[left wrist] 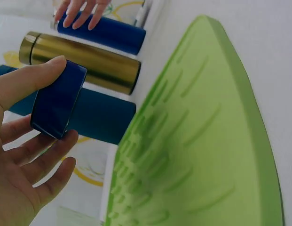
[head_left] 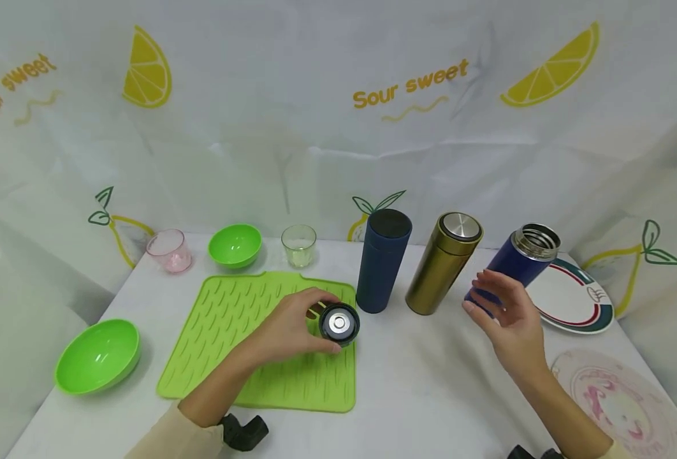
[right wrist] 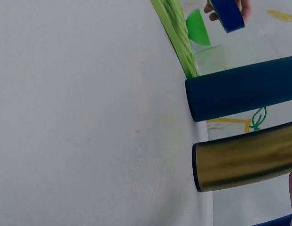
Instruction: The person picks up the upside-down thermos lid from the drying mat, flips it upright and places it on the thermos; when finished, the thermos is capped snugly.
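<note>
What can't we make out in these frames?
Head: lower half of the open flask, mostly behind the right hand; also its contents, too shaded.
Left wrist: middle of the capped dark blue flask, behind the blue lid and left hand.
Right wrist: top of the gold flask, cut by the right edge.

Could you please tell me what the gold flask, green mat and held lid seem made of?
Gold flask: probably coated metal, satin, given its soft streaked sheen.
Green mat: likely silicone or soft plastic, matte, with moulded ridges.
Lid in the left hand: smooth blue shell, perhaps plastic or painted metal; silvery disc underneath looks metallic.
</note>
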`<state>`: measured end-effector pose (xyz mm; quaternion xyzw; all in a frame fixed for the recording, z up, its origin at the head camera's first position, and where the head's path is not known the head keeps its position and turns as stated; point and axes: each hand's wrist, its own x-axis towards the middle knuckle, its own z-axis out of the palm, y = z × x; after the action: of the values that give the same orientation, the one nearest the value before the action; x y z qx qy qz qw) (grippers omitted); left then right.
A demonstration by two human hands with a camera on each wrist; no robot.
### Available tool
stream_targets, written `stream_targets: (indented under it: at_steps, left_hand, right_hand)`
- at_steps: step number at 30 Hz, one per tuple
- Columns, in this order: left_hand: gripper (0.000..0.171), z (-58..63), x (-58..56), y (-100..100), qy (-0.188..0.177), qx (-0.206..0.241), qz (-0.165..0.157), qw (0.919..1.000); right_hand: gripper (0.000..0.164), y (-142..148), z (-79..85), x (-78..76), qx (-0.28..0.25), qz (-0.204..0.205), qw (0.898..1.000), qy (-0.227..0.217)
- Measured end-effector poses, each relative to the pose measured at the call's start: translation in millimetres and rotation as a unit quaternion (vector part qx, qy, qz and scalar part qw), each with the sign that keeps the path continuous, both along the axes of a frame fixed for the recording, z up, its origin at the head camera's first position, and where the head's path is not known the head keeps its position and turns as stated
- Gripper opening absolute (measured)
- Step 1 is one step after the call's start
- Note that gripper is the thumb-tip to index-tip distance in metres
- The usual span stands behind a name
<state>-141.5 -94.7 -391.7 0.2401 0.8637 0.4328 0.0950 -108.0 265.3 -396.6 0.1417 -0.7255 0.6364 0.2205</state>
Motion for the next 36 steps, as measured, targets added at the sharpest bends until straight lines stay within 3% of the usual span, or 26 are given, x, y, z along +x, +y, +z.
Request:
stream_targets:
  at_steps: [2, 6, 12, 17, 24, 36]
  left_hand:
    - [0.069, 6.1, 1.4, 5, 0.011, 0.006, -0.009, 0.9999]
    - [0.069, 14.5, 3.8, 14, 0.049, 0.017, -0.024, 0.9984]
    - [0.071, 22.8, 5.0, 26, 0.105, 0.043, -0.028, 0.9931]
    - [0.071, 25.7, 6.4, 32, 0.127, 0.070, -0.021, 0.9893]
    - [0.070, 23.3, 8.6, 38, 0.134, 0.090, -0.025, 0.9865]
    - [0.071, 25.5, 8.4, 48, 0.131, 0.093, -0.045, 0.9860]
  right_hand:
    - [0.049, -3, 0.6, 2.6, -0.004, 0.008, 1.000, 0.014]
    - [0.039, -12, 1.7, 5.5, 0.017, 0.063, 0.998, 0.019]
    - [0.042, -33, 5.9, 3.6, 0.092, 0.112, 0.989, -0.029]
    - [0.046, -50, 7.2, -0.1, 0.122, 0.156, 0.980, -0.036]
    - [0.050, -61, 5.4, -0.9, 0.106, 0.215, 0.970, -0.029]
    - [0.040, -67, 6.2, 1.1, 0.076, 0.235, 0.969, -0.011]
